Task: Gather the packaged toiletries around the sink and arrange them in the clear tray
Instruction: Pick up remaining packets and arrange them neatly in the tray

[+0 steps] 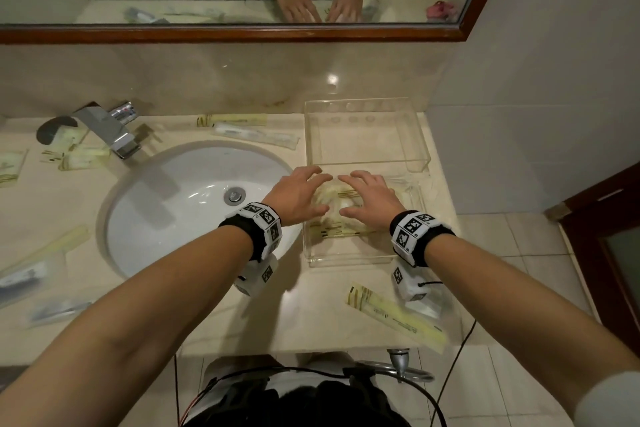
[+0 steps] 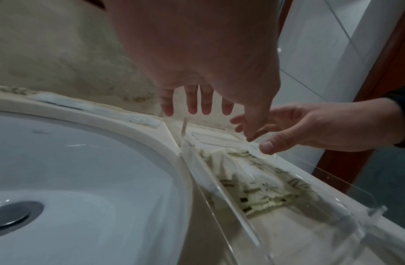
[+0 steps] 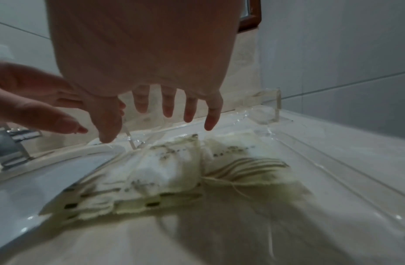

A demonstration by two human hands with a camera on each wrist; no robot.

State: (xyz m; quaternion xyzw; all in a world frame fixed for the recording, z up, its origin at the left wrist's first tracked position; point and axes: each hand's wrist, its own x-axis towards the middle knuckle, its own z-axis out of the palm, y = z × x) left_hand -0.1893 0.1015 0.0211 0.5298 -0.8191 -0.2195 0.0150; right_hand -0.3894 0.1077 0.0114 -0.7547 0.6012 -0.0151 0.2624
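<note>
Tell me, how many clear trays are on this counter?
2. The back tray stands by the wall. The near tray sits beside the sink, holding packets, with the left hand and right hand over them.

The head view is evenly, warmly lit, with a glare spot on the wall (image 1: 332, 79) and bowed edges; packets (image 1: 31, 274) at its left blur. Both wrist views are dim, soft and smeared.

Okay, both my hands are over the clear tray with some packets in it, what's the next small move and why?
Probably reach the right hand back for the long pale yellow packet near the counter's front edge. Both it and the left hand hover open, holding nothing, above the cream sachets in the clear acrylic tray.
</note>
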